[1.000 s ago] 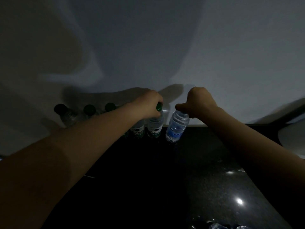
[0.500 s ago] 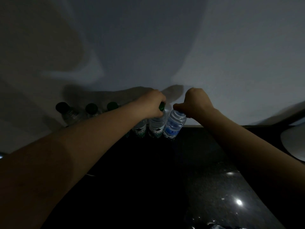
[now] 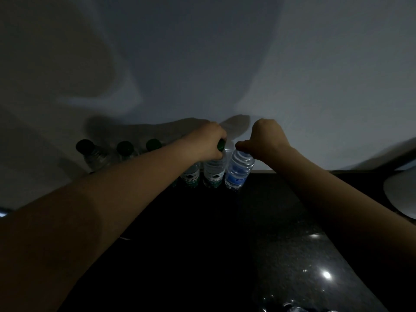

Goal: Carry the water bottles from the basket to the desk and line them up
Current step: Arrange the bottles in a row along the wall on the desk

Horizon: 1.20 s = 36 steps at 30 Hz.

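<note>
The tabletop [image 3: 281, 255] is black and glossy with a fine speckle, like polished stone. One bright spot of light [image 3: 326, 275] reflects near its front right. It runs back to a plain pale wall [image 3: 315, 75], which is dim and crossed by broad soft shadows, including those of the two arms just above the bottles. At the right a dark band [image 3: 391, 159] slants down the wall to the tabletop's far edge. Below it a pale rounded object [image 3: 403, 194] is cut off by the frame. Something shiny and crumpled [image 3: 297, 309] shows at the bottom edge, too dark to identify.

Water bottles stand in a row along the back of the tabletop, close to the wall. At the left are three dark-capped bottles [image 3: 125, 148], and a green-labelled bottle [image 3: 191, 177] is partly hidden behind the left forearm. Next come the green-capped bottle [image 3: 213, 174] and, at the right end, the blue-labelled bottle [image 3: 238, 172]. These last three sit just beside one another.

The left hand [image 3: 209, 143] has its fingers [image 3: 215, 155] curled round the neck of the green-capped bottle, with the cap showing at the knuckles. The right hand [image 3: 265, 138] is clenched over the top of the blue-labelled bottle and grips its cap end. In this light I cannot tell whether that bottle's base rests fully on the tabletop.
</note>
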Available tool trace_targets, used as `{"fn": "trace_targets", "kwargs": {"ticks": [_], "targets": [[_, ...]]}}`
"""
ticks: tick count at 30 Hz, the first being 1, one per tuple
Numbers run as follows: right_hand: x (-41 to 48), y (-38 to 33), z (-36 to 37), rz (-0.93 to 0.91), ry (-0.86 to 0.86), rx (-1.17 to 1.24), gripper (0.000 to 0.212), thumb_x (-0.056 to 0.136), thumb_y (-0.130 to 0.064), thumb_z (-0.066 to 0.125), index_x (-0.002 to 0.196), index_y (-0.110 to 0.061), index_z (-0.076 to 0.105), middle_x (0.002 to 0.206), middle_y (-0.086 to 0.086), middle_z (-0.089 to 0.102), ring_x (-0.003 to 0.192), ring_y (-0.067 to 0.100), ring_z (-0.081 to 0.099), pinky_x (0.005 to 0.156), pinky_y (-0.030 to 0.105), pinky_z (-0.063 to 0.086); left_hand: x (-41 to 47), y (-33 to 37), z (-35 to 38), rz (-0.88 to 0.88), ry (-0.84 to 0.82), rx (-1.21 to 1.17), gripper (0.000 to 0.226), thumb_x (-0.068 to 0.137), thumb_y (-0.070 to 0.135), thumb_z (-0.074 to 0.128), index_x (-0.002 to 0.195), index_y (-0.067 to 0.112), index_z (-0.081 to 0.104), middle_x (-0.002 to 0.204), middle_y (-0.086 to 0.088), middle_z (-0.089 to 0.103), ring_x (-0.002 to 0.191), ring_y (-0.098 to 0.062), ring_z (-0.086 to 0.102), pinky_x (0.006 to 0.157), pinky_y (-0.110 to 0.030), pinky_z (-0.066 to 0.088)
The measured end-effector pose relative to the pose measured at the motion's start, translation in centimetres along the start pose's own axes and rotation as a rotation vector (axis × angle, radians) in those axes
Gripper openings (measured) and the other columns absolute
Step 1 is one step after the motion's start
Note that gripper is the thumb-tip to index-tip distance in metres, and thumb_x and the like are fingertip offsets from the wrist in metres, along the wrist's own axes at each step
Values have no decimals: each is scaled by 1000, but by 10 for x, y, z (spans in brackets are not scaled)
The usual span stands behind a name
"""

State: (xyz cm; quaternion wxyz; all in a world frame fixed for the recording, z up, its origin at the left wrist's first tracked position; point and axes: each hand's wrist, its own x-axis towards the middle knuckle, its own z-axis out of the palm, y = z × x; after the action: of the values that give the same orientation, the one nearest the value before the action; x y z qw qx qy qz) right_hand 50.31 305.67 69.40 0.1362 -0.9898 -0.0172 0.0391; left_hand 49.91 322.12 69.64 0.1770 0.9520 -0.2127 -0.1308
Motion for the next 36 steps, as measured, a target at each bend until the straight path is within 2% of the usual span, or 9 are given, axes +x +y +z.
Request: {"fn": "trace_targets", "kwargs": {"ticks": [5,8,11,14,18,25,28,31,36], "targets": [[1,0,0,21,6,2,44,73,-39,75,56,-12,45,60,5,54,61,18,54,54,26,43,2,-1,1,-6,17,9,22,76,17,72,94,6,63,93,-7,47,84,-25,51,67,-30,39],[0,0,-2,39,10,-4,42,74,-39,74,58,-11,48,62,7,58,57,16,54,51,25,44,2,-1,2,-3,19,13,18,76,17,72,87,9,61,91,-6,48,83,-24,51,66,-29,37],[-2,1,-3,41,-17,7,39,78,-42,72,72,-5,58,79,13,66,73,23,64,69,33,55,2,-1,2,-9,17,1,18,75,16,72,80,14,55,90,-6,46,82,-24,51,65,-29,37],[-5,2,-5,17,-33,5,46,82,-46,66,82,0,64,84,16,66,78,25,64,75,33,54,3,0,3,-28,20,-2,20,75,16,73,88,8,60,94,-7,47,85,-26,53,68,-31,42],[-16,7,-11,9,-35,7,47,82,-45,66,83,3,64,73,12,59,65,20,54,55,28,45,3,2,3,-38,13,26,28,76,18,73,99,5,62,101,-11,50,88,-26,52,72,-31,43],[-55,28,-26,-18,-152,-88,45,77,-39,73,108,-11,57,101,7,62,83,16,52,69,26,42,-1,11,-1,-80,-1,89,24,79,17,71,96,5,59,97,-10,50,85,-25,52,67,-31,41],[-75,35,-31,-39,-195,-130,45,78,-38,72,112,-14,57,105,5,62,88,16,53,72,26,42,-3,18,0,-97,-11,141,24,82,15,67,101,4,59,106,-14,55,92,-29,57,70,-32,43],[-98,39,-35,-41,-205,-138,41,79,-38,71,111,-16,57,103,3,63,89,16,56,74,26,45,-10,22,-2,-102,-13,157,31,83,19,66,108,4,56,113,-16,50,97,-30,54,74,-31,42],[-138,43,-45,-66,-205,-107,36,79,-38,72,107,-20,58,90,-5,54,80,8,47,66,21,37,-41,31,-10,-96,-16,181,38,81,26,66,110,7,52,114,-16,46,99,-32,53,88,-44,48]]}}
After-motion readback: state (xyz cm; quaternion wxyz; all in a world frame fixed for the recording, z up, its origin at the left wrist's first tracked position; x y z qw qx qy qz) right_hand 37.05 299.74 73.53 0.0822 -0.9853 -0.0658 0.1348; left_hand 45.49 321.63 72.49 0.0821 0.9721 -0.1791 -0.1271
